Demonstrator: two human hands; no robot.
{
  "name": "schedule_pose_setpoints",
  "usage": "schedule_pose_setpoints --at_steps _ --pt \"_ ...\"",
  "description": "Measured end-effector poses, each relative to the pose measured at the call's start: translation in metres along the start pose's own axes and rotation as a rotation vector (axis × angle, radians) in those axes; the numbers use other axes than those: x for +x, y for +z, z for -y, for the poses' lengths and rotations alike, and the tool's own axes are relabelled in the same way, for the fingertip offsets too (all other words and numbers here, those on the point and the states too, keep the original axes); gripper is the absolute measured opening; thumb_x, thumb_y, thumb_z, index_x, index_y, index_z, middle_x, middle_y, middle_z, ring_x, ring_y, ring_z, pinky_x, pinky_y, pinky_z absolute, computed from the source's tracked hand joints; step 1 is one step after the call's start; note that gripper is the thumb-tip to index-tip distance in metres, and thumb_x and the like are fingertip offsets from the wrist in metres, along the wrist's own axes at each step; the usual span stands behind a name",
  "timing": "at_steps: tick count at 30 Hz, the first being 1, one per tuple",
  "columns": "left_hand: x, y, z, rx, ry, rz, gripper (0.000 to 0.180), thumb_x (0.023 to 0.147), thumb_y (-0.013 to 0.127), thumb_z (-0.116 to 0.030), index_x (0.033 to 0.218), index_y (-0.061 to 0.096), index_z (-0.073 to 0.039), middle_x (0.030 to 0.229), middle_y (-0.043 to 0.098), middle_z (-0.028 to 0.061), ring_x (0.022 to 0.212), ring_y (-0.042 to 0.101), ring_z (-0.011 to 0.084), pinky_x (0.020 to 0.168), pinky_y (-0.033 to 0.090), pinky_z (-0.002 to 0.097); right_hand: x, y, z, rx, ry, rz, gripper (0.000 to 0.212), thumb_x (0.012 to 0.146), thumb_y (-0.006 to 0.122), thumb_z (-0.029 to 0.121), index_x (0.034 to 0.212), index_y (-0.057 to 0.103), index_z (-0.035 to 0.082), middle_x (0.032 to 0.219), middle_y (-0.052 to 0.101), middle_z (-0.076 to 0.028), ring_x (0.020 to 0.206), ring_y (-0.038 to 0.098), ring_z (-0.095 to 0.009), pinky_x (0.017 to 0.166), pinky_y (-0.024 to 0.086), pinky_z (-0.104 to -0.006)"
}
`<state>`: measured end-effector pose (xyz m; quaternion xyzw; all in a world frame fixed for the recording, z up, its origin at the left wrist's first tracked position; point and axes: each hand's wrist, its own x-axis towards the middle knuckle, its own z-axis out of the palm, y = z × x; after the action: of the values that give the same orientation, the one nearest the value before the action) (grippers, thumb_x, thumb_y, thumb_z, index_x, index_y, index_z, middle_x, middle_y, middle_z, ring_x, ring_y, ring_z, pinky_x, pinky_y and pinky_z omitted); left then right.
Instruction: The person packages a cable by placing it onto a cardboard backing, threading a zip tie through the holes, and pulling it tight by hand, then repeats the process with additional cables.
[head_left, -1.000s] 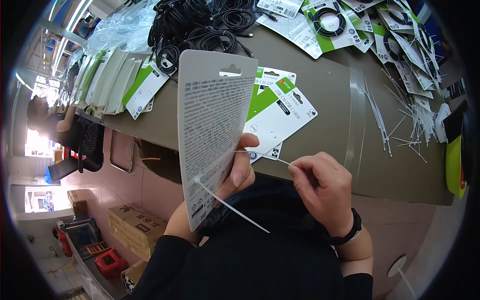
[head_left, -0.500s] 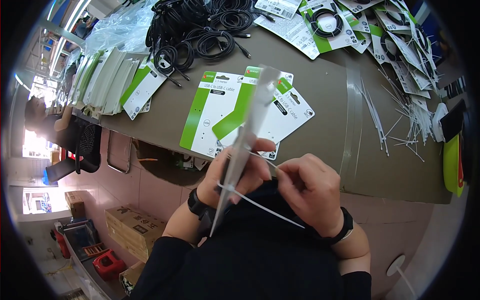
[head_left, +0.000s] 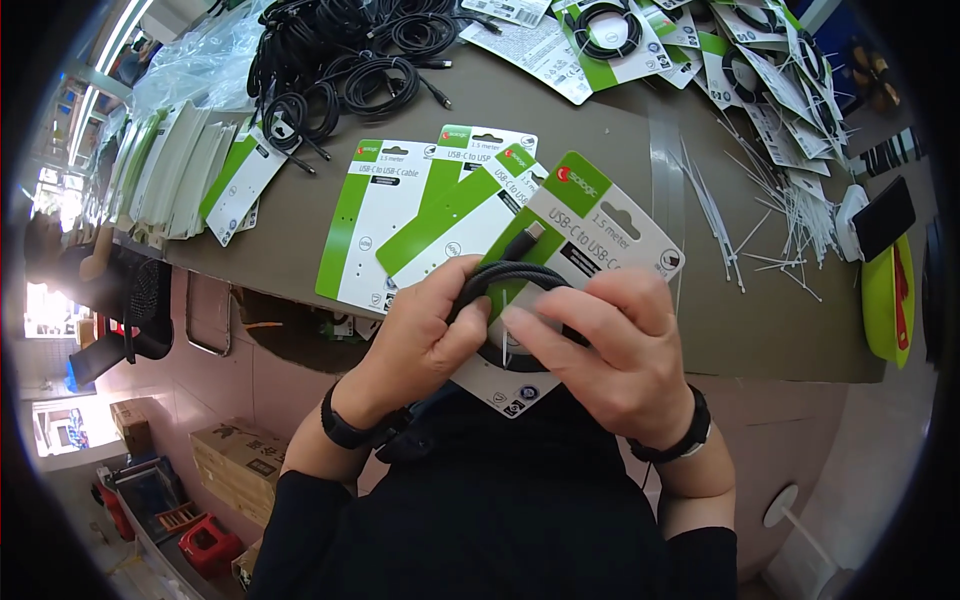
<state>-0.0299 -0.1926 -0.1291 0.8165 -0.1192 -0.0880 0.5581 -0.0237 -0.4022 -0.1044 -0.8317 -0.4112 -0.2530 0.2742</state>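
The person holds a green-and-white card (head_left: 625,232) over the table's (head_left: 770,325) near edge, with a coiled black cable (head_left: 520,272) lying against its face. The left hand (head_left: 425,335) pinches the left side of the coil, thumb in front. The right hand (head_left: 615,350) is blurred over the coil's right side, fingertips near a white tie (head_left: 505,335) inside the loop; whether it grips the tie cannot be told.

The cable looks springy, so if the left thumb eased, the coil could spread or slide off the card's middle. If the tie is not fastened, which cannot be seen, a fumbled pinch could let its end slip away; a hard tug could crease the card. Loosened over the near edge, the card could drop past the table. Three loose cards (head_left: 345,250) lie just beyond, near enough to be knocked askew by a stray hand.
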Motion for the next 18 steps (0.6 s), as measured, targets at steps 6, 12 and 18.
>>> schedule_pose_setpoints --at_steps 6,12,18 --pt "0.002 0.006 -0.017 0.231 0.126 -0.043 0.035 0.088 0.056 -0.008 0.121 0.049 0.002 0.087 0.064 0.0209 0.078 0.065 0.0318 0.071 0.051 0.0347 -0.01 0.008 0.0 0.637 0.161 -0.124 0.006 0.087 0.057 0.0 0.09 0.058 0.006 0.09 0.062 -0.007 0.077 0.059 -0.022 0.076 0.049 -0.0312" --pt "0.015 0.004 -0.034 0.522 0.302 0.0 0.043 0.087 0.06 -0.008 0.127 0.048 -0.002 0.084 0.065 0.021 0.075 0.065 0.0367 0.067 0.052 0.038 -0.034 0.02 0.0 1.423 0.754 -0.329 0.005 0.095 0.05 0.003 0.096 0.055 0.002 0.095 0.062 -0.007 0.087 0.061 -0.015 0.083 0.049 -0.0272" --pt "0.019 0.008 -0.052 0.342 0.1 0.116 0.044 0.088 0.061 -0.01 0.131 0.049 -0.006 0.09 0.066 0.0208 0.08 0.066 0.0354 0.068 0.052 0.0364 -0.039 0.031 -0.004 1.494 0.804 -0.357 0.011 0.095 0.056 0.007 0.103 0.057 0.0 0.099 0.061 -0.005 0.089 0.059 -0.009 0.083 0.049 -0.0237"
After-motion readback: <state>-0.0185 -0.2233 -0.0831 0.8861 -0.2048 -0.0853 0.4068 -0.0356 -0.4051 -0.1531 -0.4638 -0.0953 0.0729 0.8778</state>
